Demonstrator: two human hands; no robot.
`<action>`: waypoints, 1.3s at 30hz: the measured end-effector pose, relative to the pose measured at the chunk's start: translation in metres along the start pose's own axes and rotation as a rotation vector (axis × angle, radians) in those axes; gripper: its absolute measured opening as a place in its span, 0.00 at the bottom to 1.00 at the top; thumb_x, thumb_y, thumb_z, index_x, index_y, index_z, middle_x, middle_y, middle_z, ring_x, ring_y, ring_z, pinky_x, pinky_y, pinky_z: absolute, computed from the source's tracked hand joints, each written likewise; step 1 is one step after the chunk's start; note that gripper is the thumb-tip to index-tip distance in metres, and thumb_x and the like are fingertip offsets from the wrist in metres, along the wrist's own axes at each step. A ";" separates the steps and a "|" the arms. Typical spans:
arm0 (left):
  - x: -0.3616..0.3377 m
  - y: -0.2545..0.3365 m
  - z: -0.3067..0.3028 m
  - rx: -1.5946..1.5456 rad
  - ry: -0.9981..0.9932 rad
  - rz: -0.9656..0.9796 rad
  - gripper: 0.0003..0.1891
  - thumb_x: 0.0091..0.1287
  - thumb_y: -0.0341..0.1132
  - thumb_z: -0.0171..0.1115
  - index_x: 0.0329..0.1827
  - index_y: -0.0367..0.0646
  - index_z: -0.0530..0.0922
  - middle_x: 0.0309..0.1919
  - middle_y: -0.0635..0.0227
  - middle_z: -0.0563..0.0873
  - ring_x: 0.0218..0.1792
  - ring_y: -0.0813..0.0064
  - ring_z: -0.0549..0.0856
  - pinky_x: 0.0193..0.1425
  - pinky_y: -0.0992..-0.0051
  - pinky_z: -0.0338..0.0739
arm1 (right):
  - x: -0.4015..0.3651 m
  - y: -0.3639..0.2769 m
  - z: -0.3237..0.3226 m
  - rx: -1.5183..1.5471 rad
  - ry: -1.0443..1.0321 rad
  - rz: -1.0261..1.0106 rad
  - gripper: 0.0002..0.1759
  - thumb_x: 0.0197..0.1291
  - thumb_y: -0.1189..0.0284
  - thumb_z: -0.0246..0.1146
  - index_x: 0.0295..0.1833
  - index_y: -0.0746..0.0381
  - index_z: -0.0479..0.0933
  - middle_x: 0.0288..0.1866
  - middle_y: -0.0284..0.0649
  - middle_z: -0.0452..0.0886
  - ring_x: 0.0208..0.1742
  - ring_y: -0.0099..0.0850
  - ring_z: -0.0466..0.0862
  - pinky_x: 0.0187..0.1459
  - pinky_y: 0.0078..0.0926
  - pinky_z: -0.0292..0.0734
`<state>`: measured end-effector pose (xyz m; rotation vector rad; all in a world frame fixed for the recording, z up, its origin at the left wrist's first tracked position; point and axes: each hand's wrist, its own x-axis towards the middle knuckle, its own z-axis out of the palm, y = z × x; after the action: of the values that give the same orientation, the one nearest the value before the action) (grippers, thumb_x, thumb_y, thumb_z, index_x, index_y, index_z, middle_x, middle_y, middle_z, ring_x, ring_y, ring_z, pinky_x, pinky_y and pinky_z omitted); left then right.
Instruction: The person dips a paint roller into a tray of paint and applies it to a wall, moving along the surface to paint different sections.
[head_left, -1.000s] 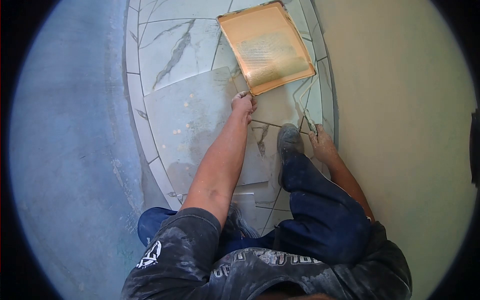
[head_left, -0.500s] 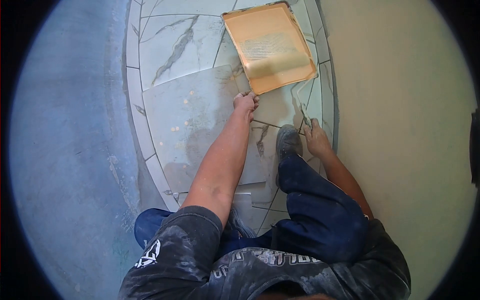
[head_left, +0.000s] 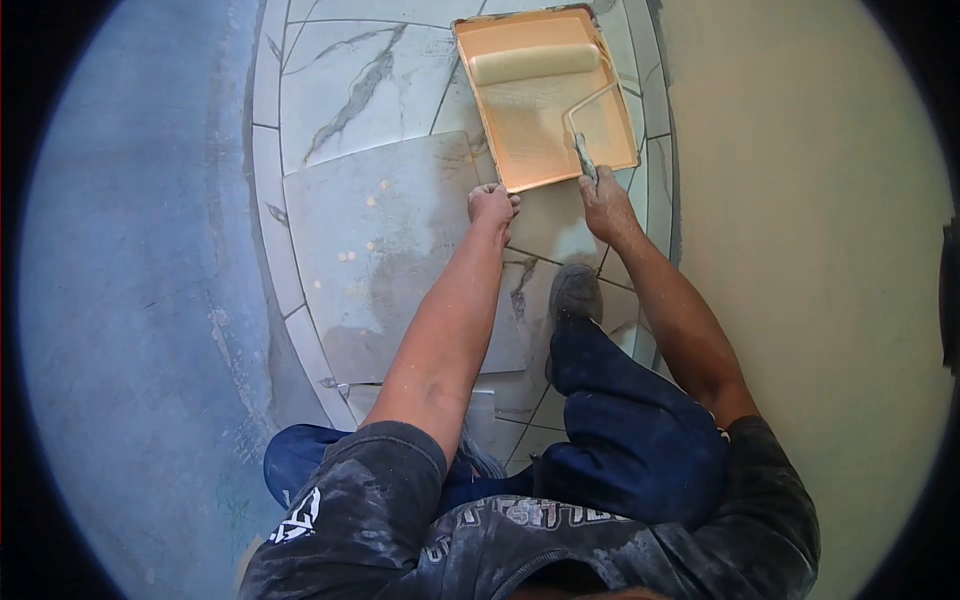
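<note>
An orange paint tray lies on the tiled floor, smeared with pale cream paint. At its near left corner my left hand is closed on the tray's edge. My right hand, just off the near right side of the tray, is wrapped around the handle of a paint roller. The roller's cream-coated sleeve lies across the far part of the tray, and its bent wire frame runs back along the right side to the handle.
A grey flat sheet with pale paint drops covers the tiles left of my legs. Marbled white tiles lie beyond it. A blue wall stands on the left and a beige wall on the right. My shoe rests below the tray.
The roller has moved from the near part of the tray to its far end. My right hand has moved forward and slightly left with it; my left hand has stayed at the corner.
</note>
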<state>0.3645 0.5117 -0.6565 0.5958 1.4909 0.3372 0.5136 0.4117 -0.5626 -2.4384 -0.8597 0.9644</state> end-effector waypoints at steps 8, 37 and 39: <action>0.000 -0.003 0.002 -0.119 -0.011 -0.007 0.10 0.71 0.31 0.60 0.48 0.35 0.72 0.34 0.62 0.83 0.28 0.75 0.84 0.28 0.78 0.83 | 0.020 -0.011 -0.004 0.023 -0.012 -0.001 0.25 0.70 0.59 0.50 0.60 0.70 0.66 0.48 0.67 0.79 0.52 0.62 0.80 0.54 0.54 0.71; -0.013 0.013 -0.022 -0.134 -0.136 -0.098 0.19 0.68 0.27 0.49 0.62 0.44 0.71 0.45 0.63 0.80 0.45 0.65 0.82 0.50 0.61 0.76 | -0.127 0.064 -0.016 -0.106 -0.127 0.113 0.21 0.72 0.63 0.49 0.60 0.68 0.64 0.45 0.68 0.79 0.51 0.65 0.79 0.53 0.56 0.71; -0.013 0.011 -0.024 -0.108 -0.171 -0.099 0.17 0.71 0.28 0.49 0.62 0.46 0.72 0.44 0.66 0.80 0.42 0.69 0.82 0.45 0.64 0.76 | -0.118 0.057 -0.011 -0.075 -0.102 0.114 0.22 0.71 0.62 0.49 0.59 0.68 0.64 0.43 0.68 0.79 0.50 0.65 0.79 0.53 0.57 0.71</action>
<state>0.3411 0.5169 -0.6391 0.4522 1.3243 0.2808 0.4762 0.2900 -0.5289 -2.5437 -0.8118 1.1257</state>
